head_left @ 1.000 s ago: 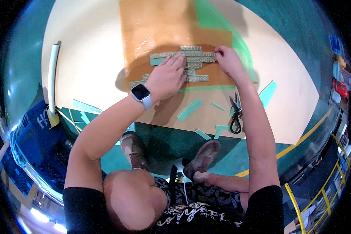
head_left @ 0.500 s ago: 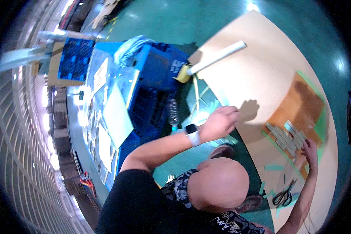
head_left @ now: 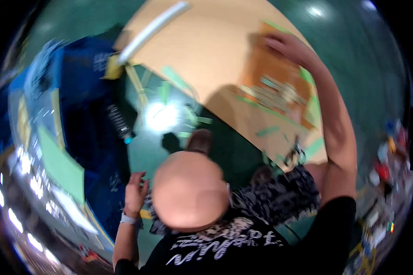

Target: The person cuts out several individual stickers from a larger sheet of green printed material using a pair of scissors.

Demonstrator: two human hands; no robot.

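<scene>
My right hand (head_left: 287,48) reaches over the far end of an orange-brown sheet (head_left: 258,73), its fingers stretched out near the top edge with nothing visible in them. Green tape (head_left: 310,120) runs along the sheet's edges. Several narrow pale strips (head_left: 270,95) lie side by side across its nearer half. Down at the left, my left hand (head_left: 136,195) hangs in the air beside the blue plastic pallets, a watch strap on its wrist. Its fingers are loosely bent and apart, holding nothing I can see. Motion blurs the picture somewhat.
The large tan board (head_left: 206,41) carries a white roll (head_left: 153,32), green tape pieces (head_left: 267,131) and dark-handled scissors (head_left: 294,153). Stacked blue pallets (head_left: 80,64) stand left, near a clear bottle (head_left: 118,123). Tape scraps (head_left: 164,91) litter the green floor. Clutter (head_left: 383,172) lies far right.
My right hand has gone from the pale strips to the sheet's far end. My left hand has drawn back from above the board's edge to the lower left. The whole view has shifted.
</scene>
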